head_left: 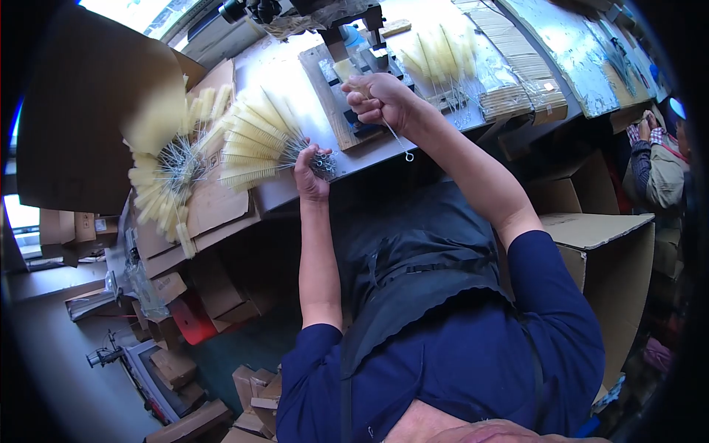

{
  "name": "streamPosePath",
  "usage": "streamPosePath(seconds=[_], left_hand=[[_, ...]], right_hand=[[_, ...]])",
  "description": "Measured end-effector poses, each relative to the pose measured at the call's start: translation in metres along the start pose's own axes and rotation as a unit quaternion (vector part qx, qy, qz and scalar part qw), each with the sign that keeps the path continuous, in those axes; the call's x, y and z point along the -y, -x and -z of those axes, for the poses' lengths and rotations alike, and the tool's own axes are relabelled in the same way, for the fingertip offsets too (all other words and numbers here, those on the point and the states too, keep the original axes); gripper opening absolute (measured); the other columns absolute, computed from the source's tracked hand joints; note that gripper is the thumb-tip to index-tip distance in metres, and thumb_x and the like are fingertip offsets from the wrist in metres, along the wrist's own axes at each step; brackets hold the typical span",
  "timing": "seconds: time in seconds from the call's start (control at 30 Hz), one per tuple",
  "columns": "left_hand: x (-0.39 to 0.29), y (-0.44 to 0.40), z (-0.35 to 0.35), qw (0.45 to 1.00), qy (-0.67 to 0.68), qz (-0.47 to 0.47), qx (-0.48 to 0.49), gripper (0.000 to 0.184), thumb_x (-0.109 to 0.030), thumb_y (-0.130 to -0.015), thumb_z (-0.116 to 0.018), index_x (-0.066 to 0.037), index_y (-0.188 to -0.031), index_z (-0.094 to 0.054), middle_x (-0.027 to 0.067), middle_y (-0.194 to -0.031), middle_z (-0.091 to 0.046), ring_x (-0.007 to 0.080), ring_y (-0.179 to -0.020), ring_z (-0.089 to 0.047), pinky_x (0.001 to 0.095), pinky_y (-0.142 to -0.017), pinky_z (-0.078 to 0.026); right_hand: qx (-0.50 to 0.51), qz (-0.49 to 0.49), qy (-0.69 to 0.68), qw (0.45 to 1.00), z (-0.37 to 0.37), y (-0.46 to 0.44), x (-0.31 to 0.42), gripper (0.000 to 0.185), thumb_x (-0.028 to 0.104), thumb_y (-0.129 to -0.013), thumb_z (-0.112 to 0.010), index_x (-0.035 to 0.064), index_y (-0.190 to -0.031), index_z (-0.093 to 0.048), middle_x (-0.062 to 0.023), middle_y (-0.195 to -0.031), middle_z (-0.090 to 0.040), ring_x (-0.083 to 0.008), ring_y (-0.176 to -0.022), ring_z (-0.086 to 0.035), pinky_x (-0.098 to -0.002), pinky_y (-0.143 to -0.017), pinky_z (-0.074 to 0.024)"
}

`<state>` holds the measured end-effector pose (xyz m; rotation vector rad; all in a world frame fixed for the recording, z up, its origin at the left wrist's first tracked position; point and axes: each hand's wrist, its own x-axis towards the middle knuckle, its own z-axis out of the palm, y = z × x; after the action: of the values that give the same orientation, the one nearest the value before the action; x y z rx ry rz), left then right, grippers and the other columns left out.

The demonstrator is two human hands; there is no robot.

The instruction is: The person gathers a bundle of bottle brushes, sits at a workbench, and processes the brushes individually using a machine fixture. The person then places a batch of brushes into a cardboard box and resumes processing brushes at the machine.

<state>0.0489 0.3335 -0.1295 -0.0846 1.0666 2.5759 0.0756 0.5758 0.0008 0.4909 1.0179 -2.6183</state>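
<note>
My right hand [382, 102] is closed around a pale-bristled wire brush. Its twisted wire handle [399, 139] hangs out below my fist and ends in a small ring; most of the bristles are hidden by my fingers. That hand is just in front of a dark bench machine [354, 44] with a pale block near its working end. My left hand [311, 174] has its fingers curled at the looped wire ends of a fanned pile of similar brushes [255, 140] on the white table. How many handles it grips is hidden.
Another heap of brushes [166, 184] lies on cardboard at the left. More brushes [439, 55] lie right of the machine, by flat cardboard [509, 59]. A large brown carton [88, 111] rises at far left. An open box [613, 273] stands beside my right arm. Another person [661, 159] sits far right.
</note>
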Motion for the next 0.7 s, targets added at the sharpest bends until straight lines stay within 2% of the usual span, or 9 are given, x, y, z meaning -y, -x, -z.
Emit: streamPosePath(seconds=[0.07,0.1,0.2,0.33,0.4,0.7], left_hand=[[0.001,-0.001,0.001,1.0,-0.005,-0.005,0.001,0.032,-0.004,-0.087,-0.067,-0.001,-0.117,-0.057,0.0058,-0.085,-0.061,0.0176,-0.077,-0.062,0.0386,-0.085,-0.055],[0.0,-0.001,-0.002,1.0,-0.006,-0.005,0.0,0.032,-0.004,-0.087,-0.067,0.0,-0.117,-0.057,0.0059,-0.085,-0.061,0.0177,-0.077,-0.062,0.0386,-0.085,-0.055],[0.0,-0.004,-0.005,1.0,-0.011,0.002,-0.011,0.033,-0.003,-0.086,-0.067,0.0,-0.118,-0.056,0.0062,-0.085,-0.061,0.0177,-0.077,-0.062,0.0387,-0.085,-0.055],[0.001,-0.003,-0.004,1.0,-0.002,0.001,-0.005,0.033,-0.004,-0.087,-0.067,0.0,-0.118,-0.056,0.0069,-0.085,-0.061,0.0184,-0.077,-0.062,0.0387,-0.086,-0.054],[-0.001,0.0,-0.005,1.0,-0.004,0.005,-0.009,0.033,-0.003,-0.087,-0.067,0.0,-0.118,-0.056,0.0072,-0.086,-0.061,0.0185,-0.077,-0.062,0.0387,-0.086,-0.053],[0.0,-0.001,-0.006,1.0,0.003,-0.001,0.003,0.034,-0.004,-0.089,-0.064,0.001,-0.121,-0.055,0.007,-0.087,-0.06,0.018,-0.08,-0.061,0.0385,-0.089,-0.051]], right_hand=[[0.019,-0.027,0.055,0.998,0.007,-0.007,0.004,0.023,0.024,-0.107,-0.048,0.0017,-0.108,-0.053,-0.0012,-0.07,-0.054,-0.0033,-0.044,-0.035,-0.0197,-0.037,-0.0286],[-0.033,-0.029,0.093,0.995,0.001,-0.012,0.0,0.022,0.025,-0.106,-0.05,0.0036,-0.101,-0.055,-0.0019,-0.07,-0.056,-0.0041,-0.044,-0.038,-0.0203,-0.038,-0.0298],[-0.064,0.009,0.088,0.994,-0.013,0.006,-0.008,0.025,0.028,-0.106,-0.051,0.0052,-0.096,-0.055,-0.0025,-0.071,-0.058,-0.0048,-0.045,-0.04,-0.0206,-0.039,-0.031],[-0.028,0.103,-0.035,0.994,0.031,0.037,-0.01,0.027,0.029,-0.108,-0.049,0.0061,-0.095,-0.055,-0.0005,-0.067,-0.052,-0.0054,-0.045,-0.036,-0.0215,-0.04,-0.0306],[-0.051,0.132,-0.055,0.988,0.042,0.042,-0.004,0.027,0.028,-0.109,-0.048,0.0065,-0.094,-0.053,0.0007,-0.064,-0.047,-0.0053,-0.044,-0.033,-0.0215,-0.039,-0.0296],[-0.068,0.099,-0.019,0.993,0.043,0.034,0.016,0.029,0.029,-0.11,-0.045,0.0067,-0.092,-0.051,0.0026,-0.059,-0.043,-0.0039,-0.042,-0.031,-0.0201,-0.036,-0.0264]])
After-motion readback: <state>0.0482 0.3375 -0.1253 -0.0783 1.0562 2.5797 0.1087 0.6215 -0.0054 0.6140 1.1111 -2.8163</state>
